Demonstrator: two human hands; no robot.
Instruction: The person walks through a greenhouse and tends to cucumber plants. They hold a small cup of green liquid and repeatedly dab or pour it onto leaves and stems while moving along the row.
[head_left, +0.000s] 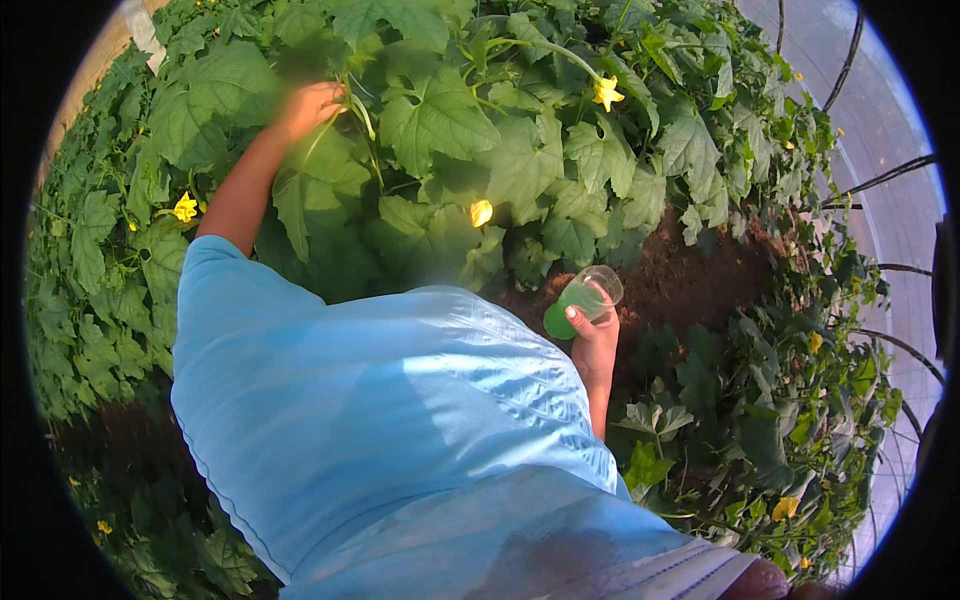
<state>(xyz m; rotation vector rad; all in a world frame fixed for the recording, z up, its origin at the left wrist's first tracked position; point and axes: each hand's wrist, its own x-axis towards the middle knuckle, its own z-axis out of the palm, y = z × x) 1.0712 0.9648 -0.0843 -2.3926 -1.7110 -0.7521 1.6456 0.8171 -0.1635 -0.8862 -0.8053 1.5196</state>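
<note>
My left hand (311, 109) reaches into the leafy vines at the upper left, its fingertips closed on a thin green vine stem (346, 94). A slender pale-green stalk or young fruit (364, 116) hangs just beside the fingers. Lower down, right of my blue shirt, my right hand (596, 337) grips a clear plastic cup (604, 283) with green contents, held tilted. Whether the green is liquid or another cup is unclear. One yellow flower (481, 213) sits among the leaves between my hands, and another yellow flower (607, 93) hangs from a long stalk above the cup.
Dense broad-leaved vines (439, 124) fill the space before me, with a further yellow flower (184, 207) near my left elbow. Brown soil (697, 277) shows beyond the cup. More vines (780, 442) grow at the lower right, by translucent sheeting (877, 142) and dark curved lines.
</note>
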